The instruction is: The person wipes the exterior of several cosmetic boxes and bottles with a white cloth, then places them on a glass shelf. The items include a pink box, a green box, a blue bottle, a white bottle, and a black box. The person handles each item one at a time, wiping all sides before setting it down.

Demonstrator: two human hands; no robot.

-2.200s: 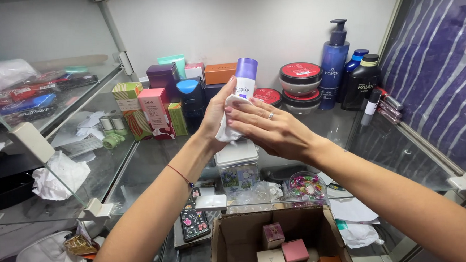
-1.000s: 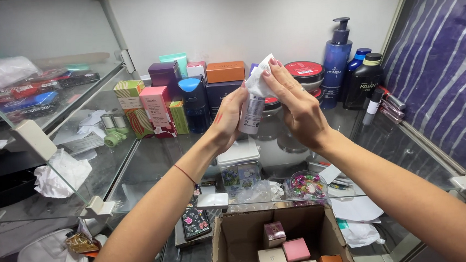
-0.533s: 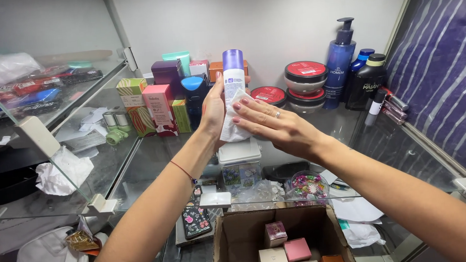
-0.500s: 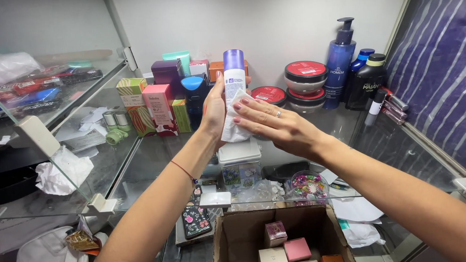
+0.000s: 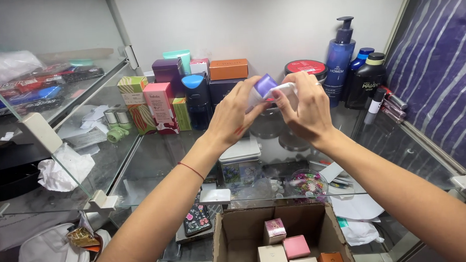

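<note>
Tipped over since half a second ago, when it stood upright between the palms, the small white bottle with a lilac cap (image 5: 271, 88) now lies nearly level, held over the glass shelf (image 5: 155, 161) at about 12 o'clock from the wearer.

Nearest the camera, at 6 o'clock, an open brown cardboard box (image 5: 238, 237) holds small pink, cream and orange cartons. Just beyond it a clear round dish of coloured beads (image 5: 306, 183) and a small square floral tin (image 5: 240, 165) sit below the hands.

Higher up, the left hand (image 5: 237, 115) curls its fingers around the capped end of the bottle, while the right hand (image 5: 309, 108) pinches the white body between thumb and fingertips; both are closed on it.

Farther back, at 10 o'clock, stand a pink rectangular carton (image 5: 160, 107) and a striped green-and-orange carton (image 5: 134, 101); at 1 o'clock rise a tall blue pump bottle (image 5: 340, 61) and a black squat bottle (image 5: 367, 80).

Judging by the grip, the bottle is being turned over for inspection or wiping; the next move would call for a steady two-handed hold while it is rotated.
</note>
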